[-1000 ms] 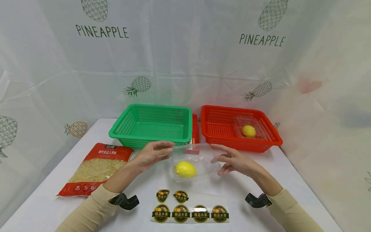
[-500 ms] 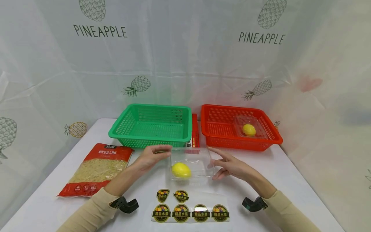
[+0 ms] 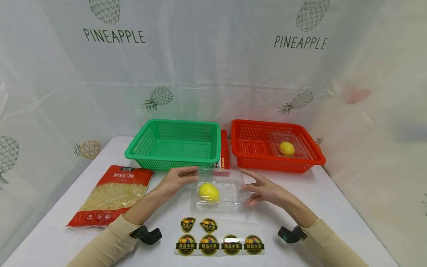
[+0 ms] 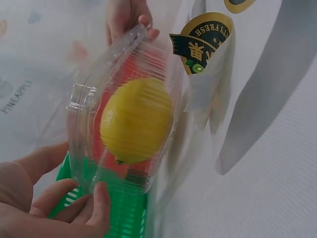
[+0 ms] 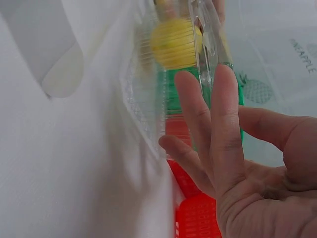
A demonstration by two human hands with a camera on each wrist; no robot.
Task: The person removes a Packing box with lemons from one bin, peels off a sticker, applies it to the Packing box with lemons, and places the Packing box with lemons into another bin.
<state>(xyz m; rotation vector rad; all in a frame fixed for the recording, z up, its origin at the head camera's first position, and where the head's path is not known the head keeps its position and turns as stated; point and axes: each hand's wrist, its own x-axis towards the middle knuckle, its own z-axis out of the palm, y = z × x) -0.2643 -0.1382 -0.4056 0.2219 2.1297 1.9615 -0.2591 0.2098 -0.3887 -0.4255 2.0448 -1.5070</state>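
Observation:
A clear plastic fruit box point(image 3: 230, 189) is between my two hands in the middle of the table, a lemon point(image 3: 209, 192) lying inside toward its left end. My left hand point(image 3: 176, 181) holds the box's left end; in the left wrist view, thumb and fingers point(image 4: 101, 208) are around its rim. At the other end, my right hand point(image 3: 265, 189) holds the box with thumb and fingertips, and the right wrist view has its fingers point(image 5: 225, 114) along the side. Whether the underside touches the table cannot be told. Nearer me lies a sheet of round fruit stickers point(image 3: 220, 237).
A green basket point(image 3: 173, 163) stands behind the hands. To its right, a red basket point(image 3: 270, 165) holds another clear box point(image 3: 297, 148) with a lemon. Between the baskets is a red package point(image 3: 225, 148). A pasta bag point(image 3: 111, 193) lies left, by the left forearm.
The box, tilted and higher a second ago, has come down level and slightly left in both hands. Inside it the lemon has shifted a little. Both hands keep their hold.

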